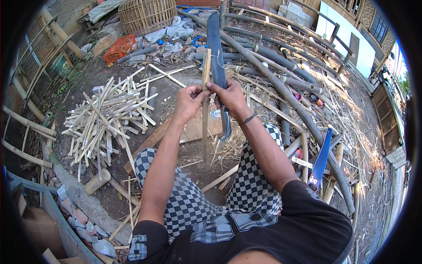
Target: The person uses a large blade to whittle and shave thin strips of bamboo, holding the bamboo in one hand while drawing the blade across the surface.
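Observation:
Upright between my knees stands a narrow bamboo strip (205,125), its upper end pale and split-looking. My left hand (189,103) is closed around its middle, thumb and fingers pinching it. My right hand (229,97) grips a machete (215,46) whose dark broad blade points up and away, just right of the strip. The machete's curved handle end hangs below that hand. My right thumb also reaches over to the strip beside my left thumb. Thin shavings (233,143) lie on the ground below and to the right.
A heap of split bamboo strips (105,119) lies on the left. Ahead are a wooden board (193,132), a red crate (119,48), a woven basket (147,17) and stones. Long bamboo poles (285,94) cross the right side, where a blue-bladed handsaw (323,154) leans.

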Demonstrator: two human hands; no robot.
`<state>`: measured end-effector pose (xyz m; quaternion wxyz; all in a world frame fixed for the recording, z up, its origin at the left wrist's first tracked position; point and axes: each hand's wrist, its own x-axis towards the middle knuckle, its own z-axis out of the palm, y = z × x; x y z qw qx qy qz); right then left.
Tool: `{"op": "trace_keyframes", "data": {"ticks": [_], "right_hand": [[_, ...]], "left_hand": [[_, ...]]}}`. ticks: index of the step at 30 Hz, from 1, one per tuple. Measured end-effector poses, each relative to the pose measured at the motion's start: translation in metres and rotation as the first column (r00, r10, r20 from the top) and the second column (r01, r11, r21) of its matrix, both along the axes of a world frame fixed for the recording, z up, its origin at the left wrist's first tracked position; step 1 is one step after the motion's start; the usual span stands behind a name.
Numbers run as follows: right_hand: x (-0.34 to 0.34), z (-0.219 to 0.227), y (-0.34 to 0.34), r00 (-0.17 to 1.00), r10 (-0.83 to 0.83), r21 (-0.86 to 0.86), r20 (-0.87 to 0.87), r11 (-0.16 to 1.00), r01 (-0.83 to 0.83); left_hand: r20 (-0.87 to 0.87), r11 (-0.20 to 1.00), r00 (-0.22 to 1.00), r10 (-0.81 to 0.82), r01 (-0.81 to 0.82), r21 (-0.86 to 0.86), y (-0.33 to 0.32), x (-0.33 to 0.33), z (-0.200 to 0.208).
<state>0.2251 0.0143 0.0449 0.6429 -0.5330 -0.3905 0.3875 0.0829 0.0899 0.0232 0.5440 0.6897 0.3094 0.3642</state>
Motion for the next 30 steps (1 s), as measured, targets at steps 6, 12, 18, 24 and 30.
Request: {"op": "trace_keyframes", "data": {"ticks": [6,12,18,24,30], "right_hand": [[-0.002,0.002,-0.003,0.979,-0.053,-0.019,0.196,0.998,0.058],[-0.008,0.003,-0.005,0.976,-0.145,0.165,0.161,0.979,0.118],[-0.005,0.001,-0.004,0.916,-0.225,0.287,0.332,0.949,0.129],[-0.008,0.006,-0.009,0.856,-0.285,0.302,0.431,0.94,0.161],[-0.009,0.008,-0.007,0.843,-0.337,0.402,0.419,0.902,0.16]], "left_hand": [[-0.049,0.971,0.992,0.112,-0.098,0.218,-0.003,0.0,0.002],[-0.049,0.848,0.968,0.245,-0.19,0.495,0.004,-0.003,-0.016],[0.023,0.871,0.973,0.229,-0.215,0.442,0.005,0.005,-0.029],[-0.009,0.855,0.981,0.192,-0.163,0.492,-0.001,0.003,-0.031],[-0.034,0.873,0.989,0.147,-0.114,0.474,-0.01,0.003,-0.027]]}}
